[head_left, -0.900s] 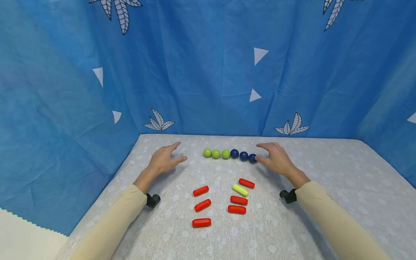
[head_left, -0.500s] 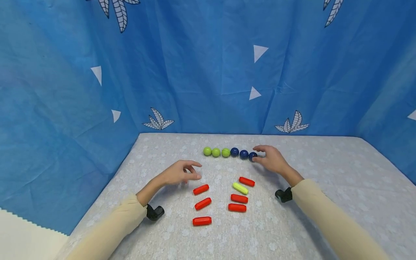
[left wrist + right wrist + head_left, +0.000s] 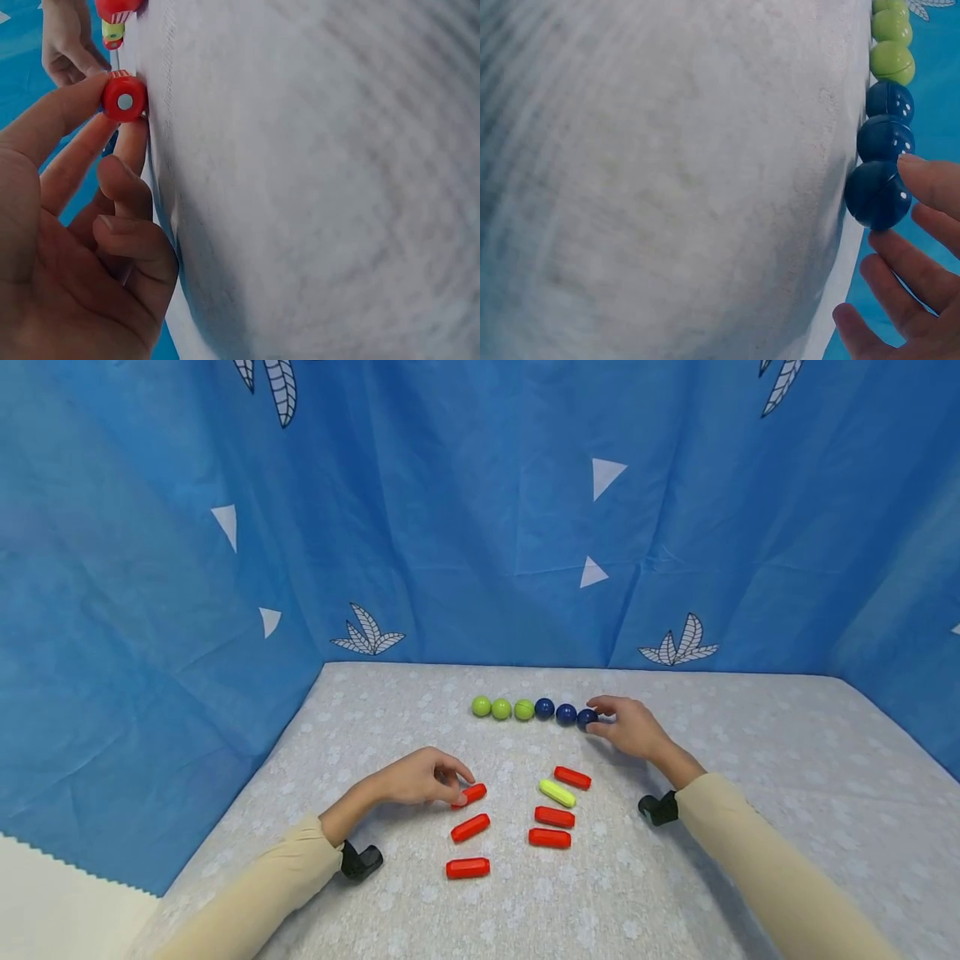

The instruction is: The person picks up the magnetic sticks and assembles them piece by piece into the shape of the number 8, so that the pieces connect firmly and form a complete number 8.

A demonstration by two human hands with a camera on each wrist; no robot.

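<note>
My left hand (image 3: 423, 777) is at the farthest red rod (image 3: 474, 792) of the left column; thumb and fingertips pinch it. In the left wrist view the red rod (image 3: 124, 98) shows a round silvery dot on its end. My right hand (image 3: 630, 727) is at the right end of a row of balls, thumb and fingers around the last dark blue ball (image 3: 587, 719). In the right wrist view this dark blue ball (image 3: 877, 196) touches its neighbour, with the thumb on one side and a fingertip at the other. Three light green balls (image 3: 501, 708) continue the row leftward.
Two more red rods (image 3: 470, 828) lie nearer me on the left. Right of them, a column has three red rods (image 3: 554, 817) and a yellow-green rod (image 3: 557, 792). A pale patterned cloth (image 3: 675, 893) covers the table; a blue curtain (image 3: 480, 527) hangs behind.
My left hand has moved right and toward me, down onto the red rod, its fingers closing on it. The right hand has drawn its fingers in around the end blue ball.
</note>
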